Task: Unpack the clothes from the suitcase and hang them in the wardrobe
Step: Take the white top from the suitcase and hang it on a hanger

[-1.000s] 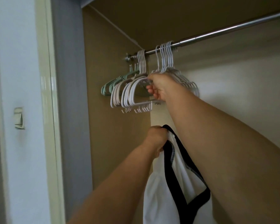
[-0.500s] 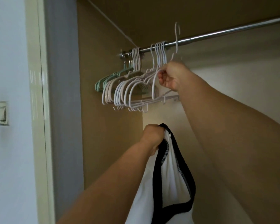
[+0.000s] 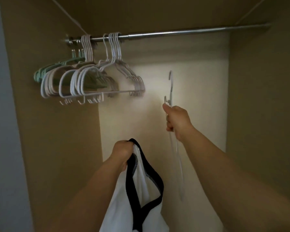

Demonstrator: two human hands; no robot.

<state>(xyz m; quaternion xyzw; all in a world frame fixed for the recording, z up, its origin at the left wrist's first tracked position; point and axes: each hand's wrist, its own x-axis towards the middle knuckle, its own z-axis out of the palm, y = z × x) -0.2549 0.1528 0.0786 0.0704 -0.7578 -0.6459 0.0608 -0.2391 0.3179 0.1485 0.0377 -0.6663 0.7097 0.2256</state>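
We're clenching right hand (image 3: 178, 122) fingers round a white hanger (image 3: 171, 87), below the rod (image 3: 191, 31); left hand (image 3: 122, 153) fingers are gripping the shirt (image 3: 122, 206) collar. Other hangers (image 3: 90, 77) are hanging at left.

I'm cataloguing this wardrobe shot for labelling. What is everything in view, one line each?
wardrobe: one, brown inside, fills the view.
rail: one, silver metal, across the top of the wardrobe.
white hangers: a bunch too crowded to count, white, hooked on the rail's left part.
green hangers: a few, pale green, at the rail's far left end.
loose hanger: one, white, off the rail, hook up, right of the bunch.
garment: one, white with black trim, hanging low at centre.
left hand: one, grips the garment's black trim.
right hand: one, grips the loose hanger below its hook.
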